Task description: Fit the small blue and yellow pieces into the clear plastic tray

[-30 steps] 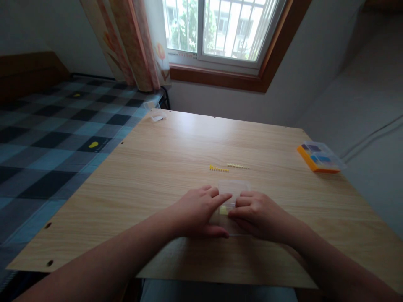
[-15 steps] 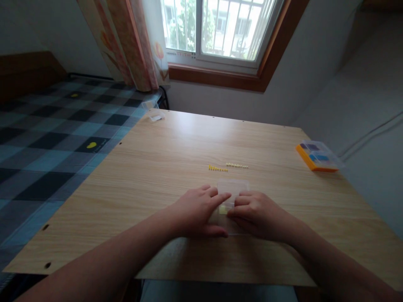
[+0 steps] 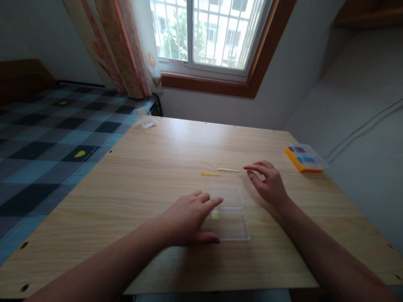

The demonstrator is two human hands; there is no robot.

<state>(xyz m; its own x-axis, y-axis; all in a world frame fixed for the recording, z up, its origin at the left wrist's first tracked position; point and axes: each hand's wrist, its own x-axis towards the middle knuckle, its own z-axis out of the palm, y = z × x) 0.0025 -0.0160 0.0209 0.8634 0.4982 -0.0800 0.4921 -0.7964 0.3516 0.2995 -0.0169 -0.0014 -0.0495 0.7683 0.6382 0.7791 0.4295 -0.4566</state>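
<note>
A clear plastic box [image 3: 231,226] lies open on the wooden table [image 3: 151,167], its lid folded back on the far side. A small pale yellow piece [image 3: 215,215] is in the box's left part. At the box's left edge rests my left hand [image 3: 195,218], thumb and index finger spread over it. Beyond the lid are two short rows of tiny pieces: a yellow row [image 3: 210,173] and a cream row [image 3: 229,170]. My right hand [image 3: 266,180] hovers just right of the cream row, its thumb and index finger apart with nothing visible between them.
At the table's right edge lies an orange case [image 3: 300,161] with a clear lid and blue and purple contents. Another open clear box [image 3: 147,121] sits at the far left corner. A bed with a checked cover [image 3: 63,147] adjoins the left side.
My right hand has left the box and moved away and to the right, to the end of the cream row, its fingers opening. My left hand stays at the box. The view has shifted slightly.
</note>
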